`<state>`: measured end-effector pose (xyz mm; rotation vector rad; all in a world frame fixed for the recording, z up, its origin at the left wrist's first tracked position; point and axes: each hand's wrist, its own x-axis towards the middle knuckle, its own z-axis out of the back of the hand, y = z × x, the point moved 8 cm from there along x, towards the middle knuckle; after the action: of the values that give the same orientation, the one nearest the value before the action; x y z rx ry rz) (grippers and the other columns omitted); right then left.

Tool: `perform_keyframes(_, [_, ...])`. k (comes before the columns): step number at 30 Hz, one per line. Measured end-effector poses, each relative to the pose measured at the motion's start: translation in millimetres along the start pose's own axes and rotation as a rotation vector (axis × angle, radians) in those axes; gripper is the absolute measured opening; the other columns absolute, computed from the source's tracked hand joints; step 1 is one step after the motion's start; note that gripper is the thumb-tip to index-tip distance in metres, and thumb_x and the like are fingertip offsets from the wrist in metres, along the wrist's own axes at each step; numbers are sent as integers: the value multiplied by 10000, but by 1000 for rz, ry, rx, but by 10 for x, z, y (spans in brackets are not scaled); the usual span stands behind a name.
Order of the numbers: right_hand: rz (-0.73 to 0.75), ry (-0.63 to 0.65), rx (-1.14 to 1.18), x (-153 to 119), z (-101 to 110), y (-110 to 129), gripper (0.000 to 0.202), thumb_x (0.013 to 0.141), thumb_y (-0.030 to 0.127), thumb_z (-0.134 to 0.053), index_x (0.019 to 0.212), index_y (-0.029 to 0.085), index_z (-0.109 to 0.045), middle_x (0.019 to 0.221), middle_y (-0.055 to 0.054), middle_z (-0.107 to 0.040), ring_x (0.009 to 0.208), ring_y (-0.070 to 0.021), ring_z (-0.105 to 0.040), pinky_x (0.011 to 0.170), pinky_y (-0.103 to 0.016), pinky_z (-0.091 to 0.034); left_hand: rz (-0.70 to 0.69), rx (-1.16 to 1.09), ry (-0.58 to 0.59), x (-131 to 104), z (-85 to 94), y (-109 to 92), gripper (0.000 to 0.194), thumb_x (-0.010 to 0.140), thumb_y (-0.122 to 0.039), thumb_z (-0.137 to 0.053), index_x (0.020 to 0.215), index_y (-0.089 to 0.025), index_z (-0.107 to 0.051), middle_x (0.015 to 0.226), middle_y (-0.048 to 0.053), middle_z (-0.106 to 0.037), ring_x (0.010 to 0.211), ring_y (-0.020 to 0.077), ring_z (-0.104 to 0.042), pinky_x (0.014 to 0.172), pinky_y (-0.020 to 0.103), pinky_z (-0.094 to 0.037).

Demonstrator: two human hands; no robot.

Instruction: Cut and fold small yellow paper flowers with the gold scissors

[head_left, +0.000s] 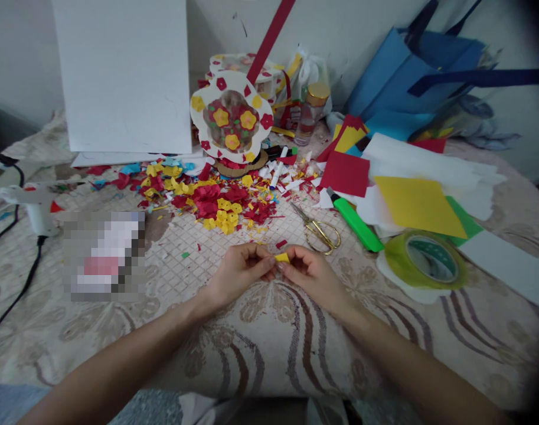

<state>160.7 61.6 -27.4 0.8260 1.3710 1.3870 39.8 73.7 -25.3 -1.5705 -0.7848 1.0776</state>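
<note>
Between my two hands is a small folded piece of yellow paper (282, 258). My left hand (242, 268) pinches its left end with thumb and fingers, while my right hand (316, 276) grips the right end. Just beyond my right hand lie gold-handled scissors (321, 234), their blades pointing away to the left. A small red paper scrap (281, 243) rests close to my fingertips. Past my left hand, yellow paper flowers (227, 216) and red paper flowers (208, 200) are heaped on the cloth.
To the right are a green utility knife (356, 223), a tape roll (424, 260), yellow paper (417, 203) and red paper (345, 173). A flower-shaped paper lantern (231, 139) stands behind the scraps. On the left are a glue gun (35, 206) with its cord and a blurred-out object (107, 254).
</note>
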Motion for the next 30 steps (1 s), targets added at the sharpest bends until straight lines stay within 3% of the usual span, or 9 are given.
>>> perform_keyframes(4, [8,-10,-10,0,7,-9,226,835,393,-564,735,197,-511,643,37,-491,552,-103,-473,499,-223,-388,-1,16,-19,-8,-6,-12,225,761,-340,-642,697,-127,-608,658,26,-639,584,114,-591,581,239,-482])
perform_keyframes(11, [-30,39,167,0,-10,48,362,910,481,-396,739,203,-553,651,-3,-577,600,-141,-556,565,-266,-449,27,-19,-59,5,25,-14,209,767,-320,-634,688,-130,-599,625,17,-631,564,108,-574,570,231,-468])
perform_keyframes(16, [0,15,83,2,-12,57,222,790,389,-630,757,195,-526,695,22,-539,621,-117,-504,561,-237,-405,43,-7,-80,-4,35,-9,209,756,-315,-644,678,-130,-590,576,7,-616,542,104,-564,563,226,-459])
perform_keyframes(21, [29,-4,-43,14,12,68,205,808,317,-590,681,190,-492,620,44,-451,558,-102,-417,502,-230,-327,30,-13,-77,-10,30,-8,213,744,-325,-653,682,-133,-585,608,20,-629,559,116,-571,572,241,-466])
perform_keyframes(26, [-69,53,102,24,-13,-18,179,798,325,-592,713,186,-517,638,34,-511,554,-106,-494,529,-237,-392,19,16,-76,9,47,-15,231,756,-332,-633,665,-129,-572,597,14,-610,549,104,-557,569,231,-458])
perform_keyframes(30, [-90,77,126,11,-43,-46,184,809,313,-579,700,179,-515,633,35,-524,535,-97,-511,518,-230,-405,16,43,-8,20,19,-13,227,752,-342,-634,712,-125,-578,650,12,-606,584,110,-569,575,233,-458])
